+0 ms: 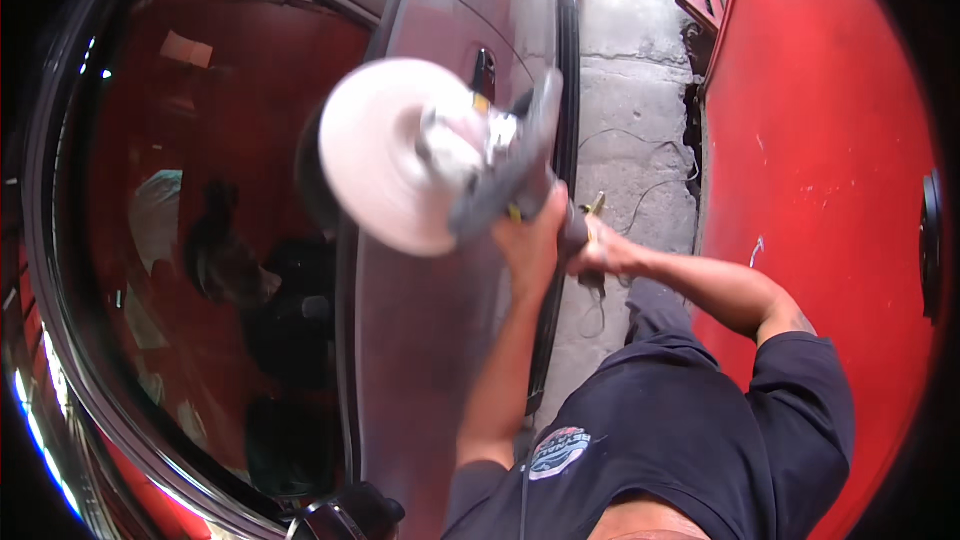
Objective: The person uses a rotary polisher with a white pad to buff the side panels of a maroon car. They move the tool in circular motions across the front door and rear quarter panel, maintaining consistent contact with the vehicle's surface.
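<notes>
The person's left hand [530,232] is curled round the front of a blurred black-and-silver power polisher [450,155], and the right hand [606,252] is closed on its dark rear end, probably to steady it; its round pale pad [362,145] overlaps the lower window edge of a glossy dark car door [420,350], contact unclear. A lettered emblem [558,453] marks the black cloth T-shirt [660,430]
</notes>
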